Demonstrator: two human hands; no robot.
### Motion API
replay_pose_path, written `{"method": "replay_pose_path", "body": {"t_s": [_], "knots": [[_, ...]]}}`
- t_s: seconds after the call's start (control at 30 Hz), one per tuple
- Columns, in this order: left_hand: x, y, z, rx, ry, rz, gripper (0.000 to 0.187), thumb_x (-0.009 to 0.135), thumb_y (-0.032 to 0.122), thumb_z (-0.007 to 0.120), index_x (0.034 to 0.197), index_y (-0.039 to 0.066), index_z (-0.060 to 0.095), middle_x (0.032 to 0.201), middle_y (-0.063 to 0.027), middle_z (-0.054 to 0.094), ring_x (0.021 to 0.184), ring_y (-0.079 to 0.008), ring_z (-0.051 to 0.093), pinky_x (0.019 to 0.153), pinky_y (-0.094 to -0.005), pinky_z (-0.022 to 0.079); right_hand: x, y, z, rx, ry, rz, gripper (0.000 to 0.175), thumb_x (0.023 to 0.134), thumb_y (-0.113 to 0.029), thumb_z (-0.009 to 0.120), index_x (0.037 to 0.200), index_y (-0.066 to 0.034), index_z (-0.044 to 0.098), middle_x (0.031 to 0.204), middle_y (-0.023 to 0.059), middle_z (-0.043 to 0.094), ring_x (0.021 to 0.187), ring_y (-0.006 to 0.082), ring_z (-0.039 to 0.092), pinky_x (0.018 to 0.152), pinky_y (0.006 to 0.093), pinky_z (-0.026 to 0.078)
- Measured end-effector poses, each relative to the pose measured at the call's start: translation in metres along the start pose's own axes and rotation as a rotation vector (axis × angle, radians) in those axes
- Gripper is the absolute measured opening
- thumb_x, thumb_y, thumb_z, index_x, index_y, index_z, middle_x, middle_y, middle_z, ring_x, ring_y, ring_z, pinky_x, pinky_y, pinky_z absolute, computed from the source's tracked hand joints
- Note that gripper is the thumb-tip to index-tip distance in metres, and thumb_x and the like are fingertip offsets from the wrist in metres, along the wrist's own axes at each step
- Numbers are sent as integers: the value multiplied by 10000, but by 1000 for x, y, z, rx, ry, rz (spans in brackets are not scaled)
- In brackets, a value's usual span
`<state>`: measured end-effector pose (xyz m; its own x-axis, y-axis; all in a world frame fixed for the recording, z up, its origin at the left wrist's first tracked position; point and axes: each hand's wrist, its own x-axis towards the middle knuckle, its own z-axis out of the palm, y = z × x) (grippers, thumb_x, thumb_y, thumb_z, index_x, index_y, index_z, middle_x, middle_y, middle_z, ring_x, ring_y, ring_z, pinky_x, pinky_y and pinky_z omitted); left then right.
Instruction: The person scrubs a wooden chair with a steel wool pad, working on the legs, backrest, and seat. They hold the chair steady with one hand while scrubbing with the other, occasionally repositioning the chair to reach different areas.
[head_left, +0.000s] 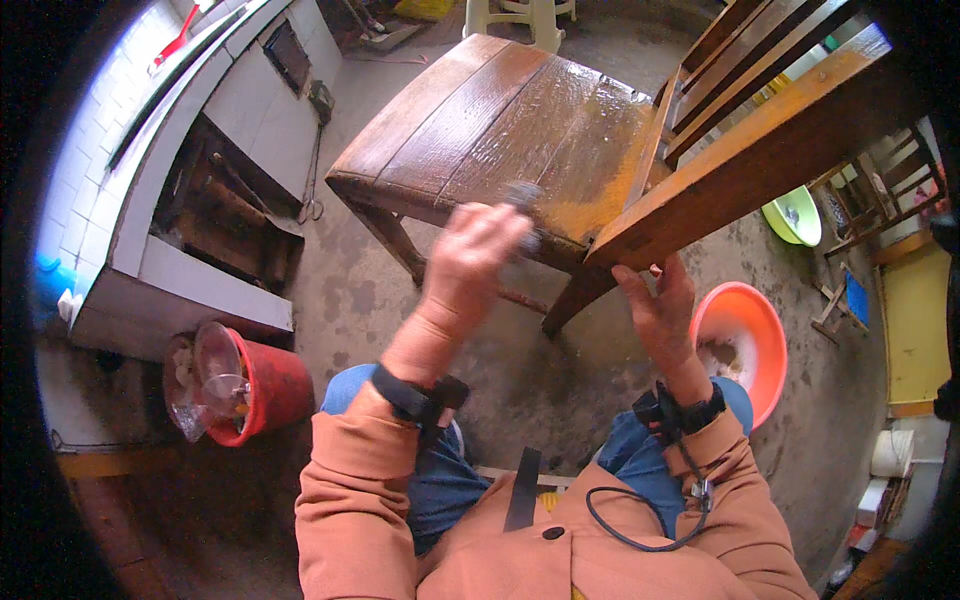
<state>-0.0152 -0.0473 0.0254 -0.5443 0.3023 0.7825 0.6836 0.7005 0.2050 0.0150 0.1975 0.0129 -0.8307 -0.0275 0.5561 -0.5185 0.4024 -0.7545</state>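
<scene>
A wet wooden chair (480, 112) stands before me, its seat towards the left and its slatted back leaning up to the right. My left hand (480, 244) is shut on a grey scouring pad (523, 196), both blurred, at the near edge of the seat. Suds and orange-brown wetness cover the seat boards close to the backrest. Under the lower end of the near back post (735, 161), my right hand (664, 319) grips the wood with its thumb in front; some of its fingers are hidden behind the post.
An orange basin (772, 337) with foamy water sits by my right knee. To the left stand a red bucket (281, 382) of rubbish and a tiled stove counter (217, 281). A light green basin (802, 217) and a plastic stool (517, 21) are farther off on the stained concrete floor (360, 315).
</scene>
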Motion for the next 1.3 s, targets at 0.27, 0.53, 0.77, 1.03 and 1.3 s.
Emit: {"method": "replay_pose_path", "body": {"t_s": [0.27,0.53,0.77,1.03,1.3], "knots": [[0,16,11,-50,-89,36,365,674,4,602,1034,43,646,1028,-125,636,979,-320,589,871,-379,506,-1,-2,-1,18,7,51,445,838,-113,715,1238,-61,527,1046,95,673,892,225,635,804,336,498],[-5,-48,-28,119,70,-271,401,698,-102,575,1039,74,695,994,-105,676,954,-293,603,876,-364,491,0,-6,-1,45,-30,76,453,835,-85,707,1251,-50,530,1076,95,670,949,217,645,825,349,504],[-2,1,-2,-2,-38,2,324,679,-34,585,987,28,666,1007,-129,651,945,-315,588,834,-388,505,-4,-3,-1,76,-36,225,379,855,-23,657,1209,0,526,1108,82,629,1024,165,581,902,305,447],[6,-36,-11,72,94,-210,331,689,-60,590,999,27,668,969,-126,652,934,-323,588,822,-387,502,-4,-1,-1,43,28,83,372,828,-67,708,1173,-21,576,1050,112,664,952,244,627,843,349,490],[0,-42,-13,77,127,-360,358,724,-90,608,1043,57,676,989,-106,663,970,-299,587,897,-366,474,-1,-8,-2,62,-21,61,413,830,-50,699,1212,-21,545,1072,111,650,964,242,614,848,346,484]]}}
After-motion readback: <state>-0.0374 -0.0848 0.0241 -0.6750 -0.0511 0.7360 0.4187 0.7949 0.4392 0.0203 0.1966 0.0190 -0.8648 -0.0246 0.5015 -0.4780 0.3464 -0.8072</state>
